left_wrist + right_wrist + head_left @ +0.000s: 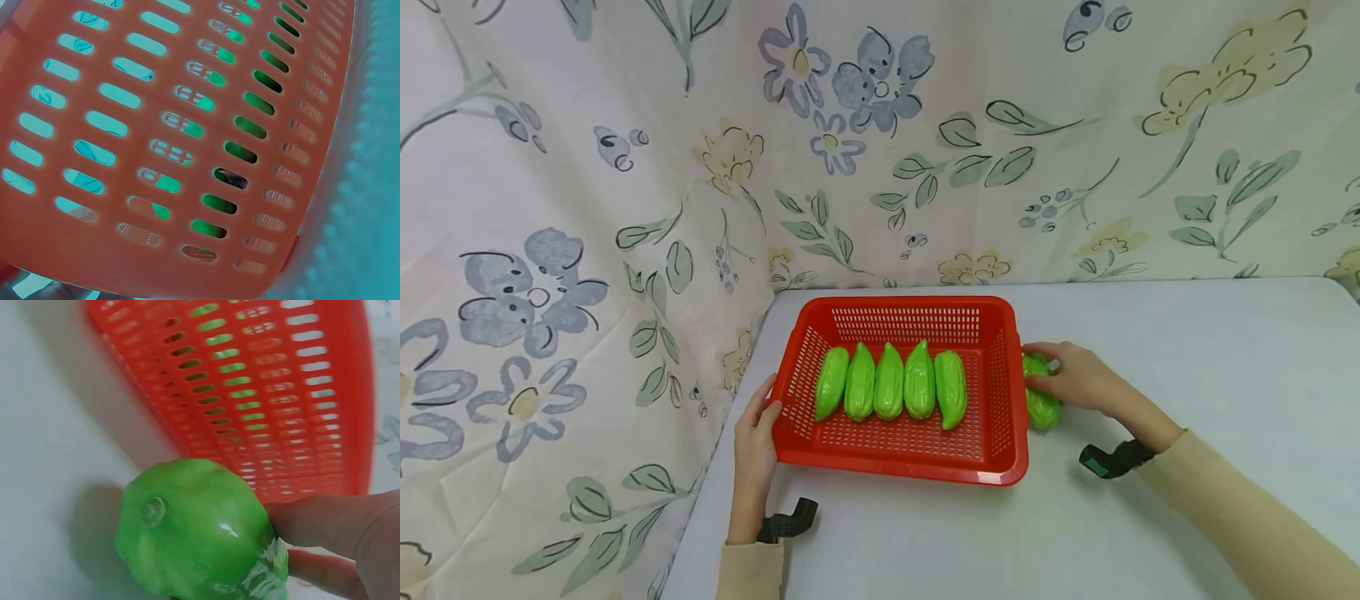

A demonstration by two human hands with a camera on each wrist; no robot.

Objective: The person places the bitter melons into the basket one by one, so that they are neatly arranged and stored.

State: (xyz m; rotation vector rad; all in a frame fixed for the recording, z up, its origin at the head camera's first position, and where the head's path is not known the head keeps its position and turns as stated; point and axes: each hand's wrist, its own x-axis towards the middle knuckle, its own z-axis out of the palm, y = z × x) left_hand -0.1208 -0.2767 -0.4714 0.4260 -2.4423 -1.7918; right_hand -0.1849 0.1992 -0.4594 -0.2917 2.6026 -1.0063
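In the head view, a red plastic basket with slotted walls stands on the table. Several glossy green bitter melons lie side by side in it, lengthwise front to back. My left hand holds the basket's left side, thumb at the rim. Only the slotted outer wall shows in the left wrist view, where that hand's fingers are not seen. Outside the right wall, my right hand grips another green bitter melon, its middle partly covered. The right wrist view shows this melon's stubby stem end, with fingers against its side.
The white table extends to the right and in front of the basket. A flowered cloth hangs behind the table and along its left side. Each wrist wears a black camera mount.
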